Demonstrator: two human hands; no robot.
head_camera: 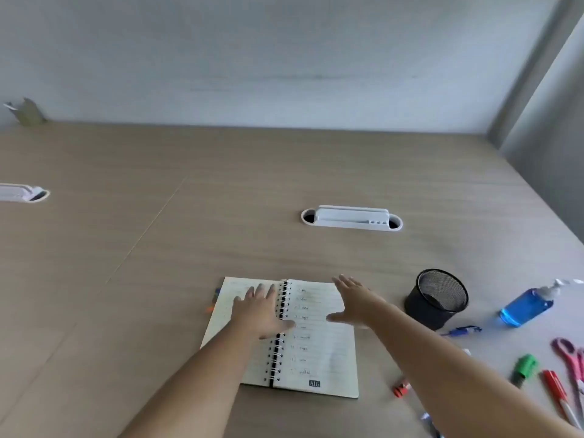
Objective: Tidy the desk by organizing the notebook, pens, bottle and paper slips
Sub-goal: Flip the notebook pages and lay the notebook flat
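Notebook [303,339]: open flat on desk [158,248], lower centre of frame.
Left hand [262,311]: fingers spread, palm on left page, holding nothing.
Right hand [354,305]: spread wide over right page, empty; contact unclear.
Bottle [527,306]: blue, lying right of mesh cup [437,298].
Pens [557,395]: scattered lower right.

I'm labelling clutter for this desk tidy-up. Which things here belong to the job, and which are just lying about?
Belongs to the job:
open notebook, under both hands
blue bottle
blue pen
red pen
mesh pen cup, probably for the pens

Just lying about:
pink scissors
green cap-like thing
white cable tray
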